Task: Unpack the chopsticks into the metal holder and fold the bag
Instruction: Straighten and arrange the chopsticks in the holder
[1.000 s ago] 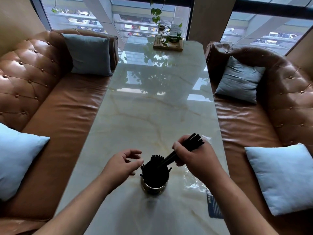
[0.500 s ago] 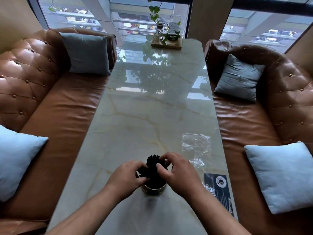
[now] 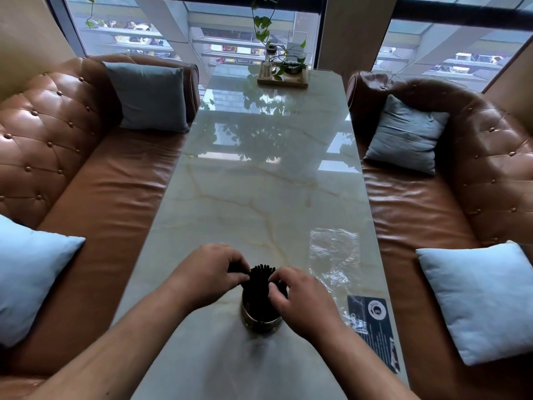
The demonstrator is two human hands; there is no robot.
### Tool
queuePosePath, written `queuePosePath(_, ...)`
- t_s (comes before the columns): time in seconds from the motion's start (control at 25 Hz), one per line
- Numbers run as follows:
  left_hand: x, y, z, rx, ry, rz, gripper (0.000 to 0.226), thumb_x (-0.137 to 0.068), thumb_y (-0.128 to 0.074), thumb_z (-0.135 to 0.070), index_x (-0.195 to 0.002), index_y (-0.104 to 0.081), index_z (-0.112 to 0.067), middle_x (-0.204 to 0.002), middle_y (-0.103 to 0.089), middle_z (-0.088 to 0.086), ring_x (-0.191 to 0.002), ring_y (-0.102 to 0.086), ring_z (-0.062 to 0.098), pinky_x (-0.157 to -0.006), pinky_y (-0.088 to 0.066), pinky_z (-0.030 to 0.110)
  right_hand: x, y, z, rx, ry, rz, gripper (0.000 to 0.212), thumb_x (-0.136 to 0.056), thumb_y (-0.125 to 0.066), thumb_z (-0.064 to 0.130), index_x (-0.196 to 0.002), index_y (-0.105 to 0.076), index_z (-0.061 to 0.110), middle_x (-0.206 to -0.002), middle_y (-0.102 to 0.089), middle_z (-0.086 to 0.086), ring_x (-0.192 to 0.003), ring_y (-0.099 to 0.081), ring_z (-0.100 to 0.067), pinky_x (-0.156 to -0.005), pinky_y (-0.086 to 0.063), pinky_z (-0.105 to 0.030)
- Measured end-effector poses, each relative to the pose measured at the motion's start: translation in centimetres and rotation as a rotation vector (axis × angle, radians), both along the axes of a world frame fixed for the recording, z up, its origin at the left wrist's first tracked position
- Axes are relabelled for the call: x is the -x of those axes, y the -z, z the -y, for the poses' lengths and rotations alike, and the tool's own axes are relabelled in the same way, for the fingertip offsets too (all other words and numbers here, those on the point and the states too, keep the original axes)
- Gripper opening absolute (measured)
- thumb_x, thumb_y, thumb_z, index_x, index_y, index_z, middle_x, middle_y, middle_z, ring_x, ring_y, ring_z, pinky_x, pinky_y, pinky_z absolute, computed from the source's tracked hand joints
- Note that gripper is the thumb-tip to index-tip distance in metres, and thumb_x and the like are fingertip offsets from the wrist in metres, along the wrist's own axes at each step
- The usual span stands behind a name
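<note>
Chopsticks (image 3: 261,280) upright — between both hands' fingers (image 3: 240,269)

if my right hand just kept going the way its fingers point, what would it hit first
Almost at once, the black chopsticks standing in the metal holder: the right hand points left with its fingertips already at the bundle. Beyond that, likely the left hand.

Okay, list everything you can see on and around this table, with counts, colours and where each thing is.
Marble table: one, pale green, centre.
Round metal holder: one, brassy, near end.
Black chopsticks: a bundle, upright in holder.
Clear plastic bag: one, flat, right of holder.
Dark printed card: one, near right edge.
Wooden tray with plants: one, far end.
Leather sofas: two, brown, either side.
Cushions: four, blue-grey.
Left hand, right hand: gathering chopsticks.
</note>
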State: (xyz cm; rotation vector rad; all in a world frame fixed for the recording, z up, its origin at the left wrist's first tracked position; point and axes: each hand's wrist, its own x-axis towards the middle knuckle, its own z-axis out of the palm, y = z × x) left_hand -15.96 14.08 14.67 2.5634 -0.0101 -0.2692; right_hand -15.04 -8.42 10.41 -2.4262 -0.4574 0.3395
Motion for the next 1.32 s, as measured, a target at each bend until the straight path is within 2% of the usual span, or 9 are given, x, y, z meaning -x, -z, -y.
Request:
queuePosePath(0.12,-1.1,-3.2,-1.9,0.109,-0.075,-0.028,0.009,-0.078,-0.086,-0.026,-0.086,-0.081,-0.028,-0.066,-0.073,-0.018,-0.066,-0.066,-0.008,-0.063,-0.049,0.008,-0.1,-0.7,0.4,-0.06,0.059,0.017,0.021,-0.089,-0.056,0.045,-0.091,-0.07,0.03,-0.086,-0.069,0.012,-0.078,-0.058,-0.005,-0.069,-0.047,-0.025)
queuePosePath(0.36,-0.9,-7.2,-6.4,0.575,-0.356,-0.007,0.012,-0.079,-0.082,0.002,-0.084,-0.08,-0.009,-0.066,-0.077,0.009,-0.059,-0.068,0.014,-0.059,-0.06,0.021,-0.5,-1.4,1.4,-0.234,0.174,-0.15,0.021,-0.085,-0.061,0.044,-0.08,-0.074,0.029,-0.069,-0.071,0.013,-0.062,-0.061,-0.002,-0.058,-0.044,-0.02)
queuePosePath(0.52,0.2,-6.3,-7.1,0.782,-0.492,0.027,0.009,-0.08,-0.079,0.0,-0.084,-0.08,-0.008,-0.071,-0.077,0.009,-0.06,-0.069,0.013,-0.06,-0.059,0.019,0.2,-1.4,1.0,-0.349,0.173,-0.354,0.02,-0.081,-0.066,0.043,-0.084,-0.078,0.026,-0.065,-0.071,0.006,-0.056,-0.059,-0.003,-0.057,-0.049,-0.031)
queuePosePath(0.76,1.8,-1.9,-2.6,1.285,-0.722,-0.135,0.007,-0.071,-0.076,-0.009,-0.075,-0.081,-0.012,-0.07,-0.074,0.005,-0.054,-0.068,0.011,-0.057,-0.059,0.02,-0.8,-4.8,-0.8,-1.081,0.327,-1.034,0.088,-0.066,-0.089,0.057,-0.134,-0.061,0.009,-0.108,-0.068,-0.015,-0.069,-0.069,-0.026,-0.055,-0.06,-0.035)
queuePosePath(0.84,2.4,-0.4,-0.7,1.329,-0.693,-0.23,0.007,-0.071,-0.077,-0.011,-0.076,-0.082,-0.014,-0.072,-0.074,0.004,-0.056,-0.068,0.011,-0.059,-0.059,0.02,-1.6,-5.9,-0.8,-1.162,0.406,-0.973,0.062,-0.079,-0.083,0.047,-0.125,-0.068,0.008,-0.109,-0.066,-0.017,-0.07,-0.071,-0.029,-0.06,-0.062,-0.037)
queuePosePath(0.92,2.6,1.1,0.5,1.261,-0.622,-0.301,0.007,-0.075,-0.08,-0.014,-0.081,-0.082,-0.015,-0.08,-0.075,0.007,-0.062,-0.07,0.013,-0.061,-0.06,0.023,-2.2,-6.6,-0.2,-0.995,0.447,-0.711,0.022,-0.093,-0.073,0.025,-0.096,-0.074,0.003,-0.09,-0.069,-0.02,-0.063,-0.071,-0.03,-0.059,-0.063,-0.038)
queuePosePath(1.0,2.4,2.5,0.9,0.983,-0.536,-0.288,0.007,-0.084,-0.081,-0.019,-0.091,-0.079,-0.018,-0.092,-0.077,0.005,-0.068,-0.071,0.013,-0.065,-0.062,0.029,-2.7,-6.7,0.9,-0.785,0.435,-0.421,0.022,-0.096,-0.069,0.016,-0.079,-0.073,0.002,-0.073,-0.071,-0.022,-0.062,-0.073,-0.036,-0.059,-0.065,-0.045)
queuePosePath(1.16,0.6,4.3,1.1,0.179,-0.312,-0.122,0.041,-0.079,-0.081,-0.052,-0.115,-0.068,-0.038,-0.105,-0.071,-0.016,-0.077,-0.066,0.004,-0.074,-0.053,0.027,-2.4,-6.0,1.2,-0.378,0.225,-0.16,0.027,-0.084,-0.064,0.033,-0.071,-0.066,0.01,-0.062,-0.068,-0.014,-0.062,-0.069,-0.033,-0.061,-0.059,-0.049)
queuePosePath(1.32,-1.4,5.4,2.5,0.046,-0.167,-0.184,0.059,-0.076,-0.078,-0.053,-0.13,-0.063,-0.035,-0.118,-0.068,-0.009,-0.1,-0.064,0.011,-0.088,-0.048,0.027,-1.0,-2.9,-0.1,0.048,0.006,-0.064,0.04,-0.083,-0.057,0.058,-0.087,-0.069,0.02,-0.079,-0.068,0.002,-0.074,-0.064,-0.018,-0.063,-0.051,-0.038)
